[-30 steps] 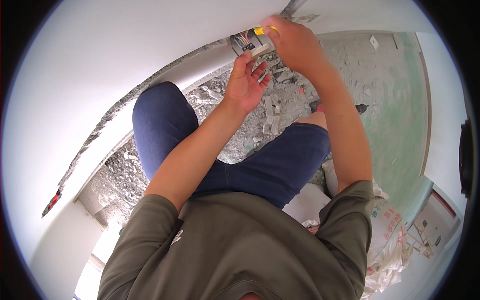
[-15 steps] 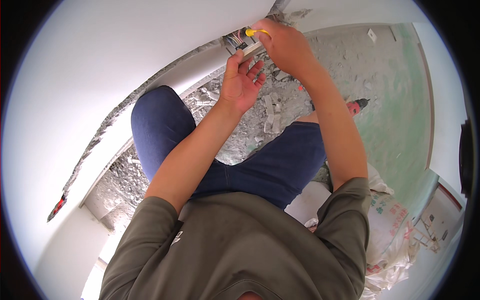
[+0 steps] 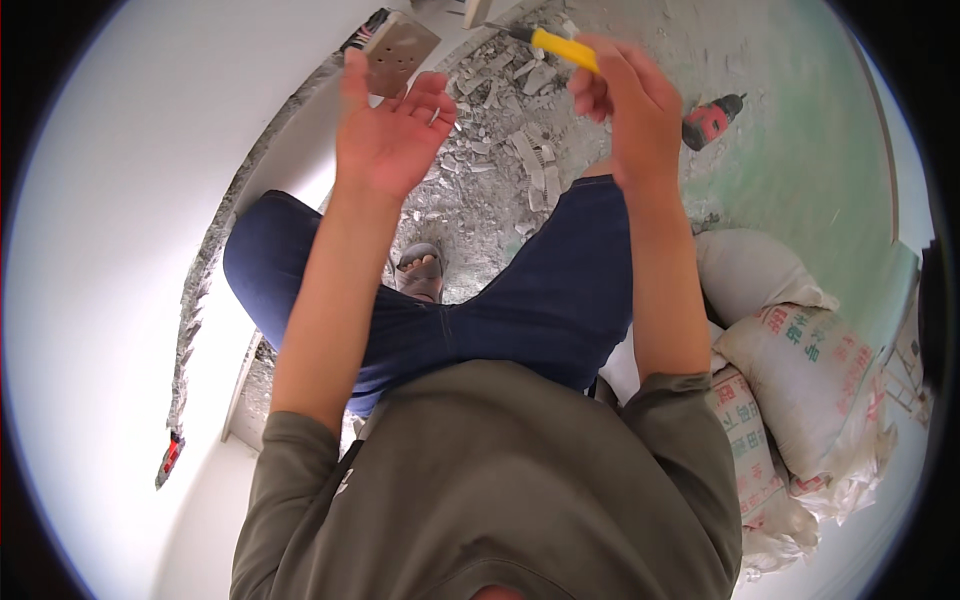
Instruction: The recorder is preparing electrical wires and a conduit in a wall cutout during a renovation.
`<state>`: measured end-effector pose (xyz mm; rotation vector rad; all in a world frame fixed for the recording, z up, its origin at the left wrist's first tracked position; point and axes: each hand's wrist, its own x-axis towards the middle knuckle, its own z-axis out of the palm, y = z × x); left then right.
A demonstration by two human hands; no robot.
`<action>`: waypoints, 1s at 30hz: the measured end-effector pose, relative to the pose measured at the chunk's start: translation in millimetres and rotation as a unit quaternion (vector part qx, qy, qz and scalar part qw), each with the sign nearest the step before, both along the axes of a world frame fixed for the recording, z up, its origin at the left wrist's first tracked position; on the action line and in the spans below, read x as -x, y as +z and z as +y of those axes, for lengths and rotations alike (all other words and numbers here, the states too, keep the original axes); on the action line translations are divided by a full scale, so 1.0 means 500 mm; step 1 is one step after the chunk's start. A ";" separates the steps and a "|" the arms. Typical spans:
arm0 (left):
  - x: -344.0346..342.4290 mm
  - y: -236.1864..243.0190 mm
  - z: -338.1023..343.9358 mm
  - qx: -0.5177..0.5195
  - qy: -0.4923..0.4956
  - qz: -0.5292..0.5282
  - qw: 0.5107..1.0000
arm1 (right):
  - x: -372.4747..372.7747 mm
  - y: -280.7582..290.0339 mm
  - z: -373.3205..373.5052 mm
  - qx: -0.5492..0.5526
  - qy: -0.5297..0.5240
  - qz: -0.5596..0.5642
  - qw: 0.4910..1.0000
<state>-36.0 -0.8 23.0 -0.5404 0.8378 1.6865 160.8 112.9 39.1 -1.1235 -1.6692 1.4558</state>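
Note:
My left hand [image 3: 388, 145] is turned palm up with the fingers spread, just below a brownish wall socket plate [image 3: 402, 55]. Its thumb lies beside the plate's lower left edge; whether they touch I cannot tell. A small shiny bit [image 3: 434, 117] shows at its fingers, too small to name. Coloured wires [image 3: 362, 38] emerge behind the plate at the wall. In my right hand [image 3: 640, 105] is a screwdriver [image 3: 565, 48] with a yellow handle and black collar, gripped by the handle, its shaft pointing left and clear of the plate.
Broken rubble [image 3: 500, 85] covers the floor below the wall. A red and black power drill [image 3: 712, 122] lies to the right. Filled white sacks [image 3: 800, 380] are piled at my right side. A chased groove [image 3: 215, 235] runs along the white wall at left.
The screwdriver has come away from the wiring, and my right hand has moved right and down. My left hand has opened from the plate's edge. The view has shifted, showing the plate's front.

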 end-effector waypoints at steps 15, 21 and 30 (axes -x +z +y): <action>0.048 0.013 -0.005 0.091 -0.154 0.163 0.970 | 0.089 -0.205 -0.229 0.563 0.162 0.014 0.810; 0.011 0.029 -0.009 0.103 -0.133 0.220 0.961 | 0.123 -0.297 -0.267 0.594 0.166 -0.062 0.785; 0.014 0.031 -0.014 0.109 -0.159 0.238 0.952 | 0.161 -0.458 -0.208 0.064 0.319 -0.357 0.876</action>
